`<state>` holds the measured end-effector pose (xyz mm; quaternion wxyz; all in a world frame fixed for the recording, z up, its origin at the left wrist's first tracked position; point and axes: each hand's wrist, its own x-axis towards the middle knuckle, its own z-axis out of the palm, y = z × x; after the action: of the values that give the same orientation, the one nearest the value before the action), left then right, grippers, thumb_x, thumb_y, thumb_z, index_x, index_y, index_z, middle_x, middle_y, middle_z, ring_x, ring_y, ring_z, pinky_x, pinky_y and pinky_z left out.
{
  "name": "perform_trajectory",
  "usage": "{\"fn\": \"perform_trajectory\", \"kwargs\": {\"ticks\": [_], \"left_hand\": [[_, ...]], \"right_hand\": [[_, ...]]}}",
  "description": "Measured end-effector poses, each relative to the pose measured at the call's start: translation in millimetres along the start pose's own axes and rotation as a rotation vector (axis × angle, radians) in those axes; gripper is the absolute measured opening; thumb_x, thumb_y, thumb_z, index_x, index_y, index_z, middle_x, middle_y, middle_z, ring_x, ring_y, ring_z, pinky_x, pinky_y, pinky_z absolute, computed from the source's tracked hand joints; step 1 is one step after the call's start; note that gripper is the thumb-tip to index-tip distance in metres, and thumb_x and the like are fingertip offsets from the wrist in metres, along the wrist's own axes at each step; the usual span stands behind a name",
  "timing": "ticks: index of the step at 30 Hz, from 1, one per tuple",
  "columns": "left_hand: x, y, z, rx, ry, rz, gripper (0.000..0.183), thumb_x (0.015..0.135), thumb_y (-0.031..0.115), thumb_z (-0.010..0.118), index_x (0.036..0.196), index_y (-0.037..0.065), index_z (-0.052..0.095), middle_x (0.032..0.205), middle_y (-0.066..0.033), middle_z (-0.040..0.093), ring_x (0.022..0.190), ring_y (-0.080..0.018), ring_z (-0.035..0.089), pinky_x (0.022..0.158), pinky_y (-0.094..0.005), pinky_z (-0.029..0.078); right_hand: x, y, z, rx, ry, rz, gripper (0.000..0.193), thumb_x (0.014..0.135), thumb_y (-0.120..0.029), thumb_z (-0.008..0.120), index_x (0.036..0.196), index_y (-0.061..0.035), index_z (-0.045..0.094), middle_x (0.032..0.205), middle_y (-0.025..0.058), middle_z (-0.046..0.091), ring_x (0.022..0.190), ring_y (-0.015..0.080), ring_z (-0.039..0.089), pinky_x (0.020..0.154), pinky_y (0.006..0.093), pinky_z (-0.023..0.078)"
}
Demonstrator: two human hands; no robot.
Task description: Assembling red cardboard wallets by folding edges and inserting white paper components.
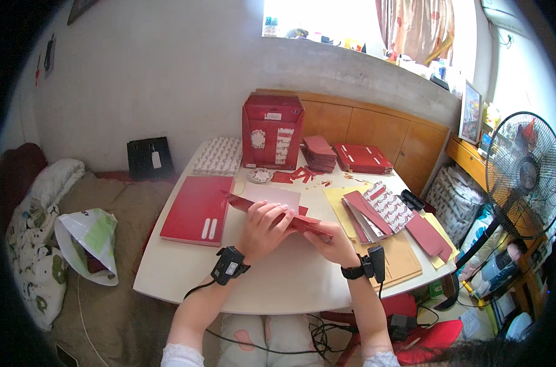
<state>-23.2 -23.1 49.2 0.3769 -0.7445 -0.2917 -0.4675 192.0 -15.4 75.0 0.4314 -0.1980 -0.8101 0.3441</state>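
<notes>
Above the middle of the white table (259, 293), I hold a thin folded red card (236, 201), tilted with its narrow edge toward me. My left hand (264, 227) lies across its middle, fingers closed over it. At the card's right end, my right hand (331, 240) grips it between thumb and fingers. Beneath the card lies a pale pink sheet (278, 194), partly hidden by my left hand. To the left rests a flat red folder (192, 208) with two white slots. Both my wrists carry black strapped devices.
A tall red box (273, 137) stands at the back, beside patterned sheets (218, 155), dusky red envelopes (319, 154) and stacked red folders (363, 159). Red scraps (302, 175) lie in front. Patterned cards (388, 208) sit on yellow paper at right. A black fan (526, 174) stands beyond.
</notes>
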Motion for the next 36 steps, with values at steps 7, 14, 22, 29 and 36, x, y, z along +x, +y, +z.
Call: {"fn": "perform_trajectory", "kwargs": {"ticks": [7, 14, 22, 29, 36], "left_hand": [[3.3, 4.1, -1.0, -0.059, 0.045, 0.001, 0.052, 0.073, 0.02, 0.08, 0.119, 0.008, 0.058, 0.113, -0.0069, 0.058, 0.106, -0.0236, 0.057, 0.098, -0.0443, 0.043], [4.5, 5.0, -4.5, -0.094, 0.039, -0.002, 0.045, 0.074, 0.019, 0.079, 0.114, 0.007, 0.061, 0.108, -0.0055, 0.06, 0.101, -0.0216, 0.059, 0.097, -0.043, 0.043], [2.3, 7.2, -5.0, -0.115, 0.026, 0.002, 0.041, 0.076, 0.018, 0.077, 0.113, 0.007, 0.062, 0.109, -0.0055, 0.061, 0.102, -0.0221, 0.059, 0.098, -0.0438, 0.043], [-0.3, 4.6, -4.4, -0.124, 0.006, -0.006, 0.047, 0.076, 0.02, 0.077, 0.117, 0.008, 0.057, 0.113, -0.007, 0.059, 0.105, -0.0233, 0.058, 0.098, -0.046, 0.041], [-3.8, -9.2, -5.2, -0.049, 0.058, -0.118, 0.053, 0.075, 0.023, 0.08, 0.119, 0.01, 0.054, 0.118, -0.0087, 0.054, 0.112, -0.0263, 0.052, 0.1, -0.0511, 0.037]], "right_hand": [[-1.4, 12.2, 2.1, -0.038, 0.019, -0.078, 0.029, 0.089, -0.002, 0.063, 0.118, -0.0015, 0.065, 0.09, 0.0103, 0.069, 0.075, 0.011, 0.06, 0.067, 0.0256, 0.051], [-0.7, 11.2, 1.7, -0.059, -0.011, -0.033, 0.027, 0.089, 0.001, 0.063, 0.117, 0.0011, 0.064, 0.092, 0.0153, 0.069, 0.077, 0.0132, 0.061, 0.066, 0.0267, 0.05], [-0.8, 15.9, 1.0, -0.041, -0.001, -0.092, 0.025, 0.088, 0.002, 0.063, 0.113, 0.0021, 0.065, 0.098, 0.0171, 0.069, 0.081, 0.0197, 0.064, 0.069, 0.0288, 0.051], [0.0, 16.1, -2.8, -0.087, -0.026, -0.138, 0.025, 0.088, 0.002, 0.063, 0.113, 0.0018, 0.065, 0.097, 0.0156, 0.069, 0.082, 0.0171, 0.063, 0.069, 0.0276, 0.052], [-3.6, 20.2, -16.4, 0.045, -0.035, 0.006, 0.026, 0.091, -0.002, 0.062, 0.117, 0.0013, 0.064, 0.092, 0.0046, 0.064, 0.082, 0.0092, 0.057, 0.07, 0.0235, 0.049]]}}
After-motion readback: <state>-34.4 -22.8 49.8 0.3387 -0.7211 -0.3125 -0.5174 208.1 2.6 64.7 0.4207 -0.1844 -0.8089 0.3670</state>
